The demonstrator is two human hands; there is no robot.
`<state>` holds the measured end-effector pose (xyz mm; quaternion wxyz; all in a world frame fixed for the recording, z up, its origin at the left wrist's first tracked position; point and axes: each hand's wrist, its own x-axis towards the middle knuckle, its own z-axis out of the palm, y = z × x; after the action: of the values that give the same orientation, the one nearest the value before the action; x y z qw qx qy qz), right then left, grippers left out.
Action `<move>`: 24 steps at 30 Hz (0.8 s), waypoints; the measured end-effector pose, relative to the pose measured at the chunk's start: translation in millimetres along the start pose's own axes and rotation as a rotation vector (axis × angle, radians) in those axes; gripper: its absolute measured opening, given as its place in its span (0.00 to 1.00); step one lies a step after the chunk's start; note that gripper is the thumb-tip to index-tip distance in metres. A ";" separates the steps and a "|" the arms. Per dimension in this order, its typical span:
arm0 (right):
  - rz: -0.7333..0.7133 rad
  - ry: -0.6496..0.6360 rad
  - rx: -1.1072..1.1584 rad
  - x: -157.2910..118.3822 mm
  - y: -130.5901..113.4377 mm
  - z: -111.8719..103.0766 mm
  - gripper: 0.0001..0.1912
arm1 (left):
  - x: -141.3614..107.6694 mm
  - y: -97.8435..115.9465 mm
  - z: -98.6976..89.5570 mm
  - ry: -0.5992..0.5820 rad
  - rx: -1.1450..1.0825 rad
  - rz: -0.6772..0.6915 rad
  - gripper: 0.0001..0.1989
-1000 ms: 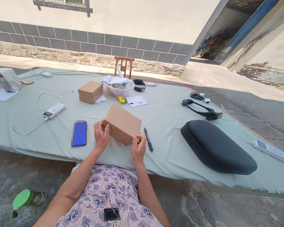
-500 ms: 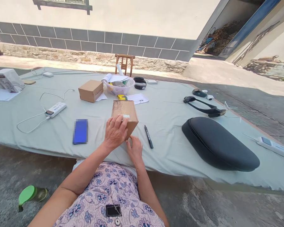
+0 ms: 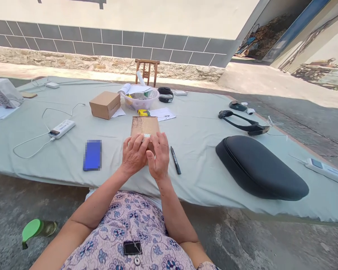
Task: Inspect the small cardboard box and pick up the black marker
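A brown cardboard box (image 3: 142, 125) stands on the cloth-covered table in front of me, with a small patterned white sticker near its front edge. My left hand (image 3: 134, 154) is closed over the box's near left edge, its fingertips on the top. Around the near right corner, my right hand (image 3: 159, 155) has its fingers up on the box and its thumb at the front side. Both palms hide most of the box's front. A black marker pen (image 3: 175, 160) lies just right of my right hand. To the left is a blue pixelated phone-like rectangle (image 3: 92, 155).
Behind the box are a tape measure (image 3: 143, 113), paper (image 3: 163, 113), a second cardboard box (image 3: 104, 105) and a filled plastic basket (image 3: 141, 102). A black padded case (image 3: 260, 168) and dark glasses-like headset (image 3: 242, 123) lie right. A cabled power bank (image 3: 62, 129) lies left.
My right hand has moved up from the box's lower front to its top near edge, beside my left hand. The box now sits straighter and slightly nearer. The view has shifted a little.
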<state>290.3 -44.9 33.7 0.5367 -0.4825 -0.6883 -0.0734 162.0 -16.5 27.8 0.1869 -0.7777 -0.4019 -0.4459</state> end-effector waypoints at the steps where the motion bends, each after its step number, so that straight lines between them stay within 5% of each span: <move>1: -0.011 0.004 -0.018 -1.9 1.8 7.8 0.30 | -0.7 -1.3 0.5 -0.008 -0.006 0.004 0.19; 10: -0.086 0.128 -0.009 -8.9 10.8 29.3 0.26 | -2.7 -11.0 -1.4 -0.034 -0.077 0.048 0.21; 15: -0.087 0.177 -0.022 -8.9 11.4 31.7 0.22 | -6.4 -11.6 -2.4 0.151 -0.146 0.085 0.22; 18: -0.013 0.122 -0.042 -10.3 12.7 31.9 0.22 | -15.5 -16.7 0.7 0.200 -0.304 -0.049 0.27; 24: 0.020 0.126 -0.070 -7.5 2.4 32.0 0.30 | -41.9 -40.3 24.5 -0.169 -0.679 -0.455 0.41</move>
<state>270.3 -28.2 13.3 0.5625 -0.5024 -0.6452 -0.1222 131.8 4.7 -23.3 -0.2174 -0.7203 -0.4075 -0.5176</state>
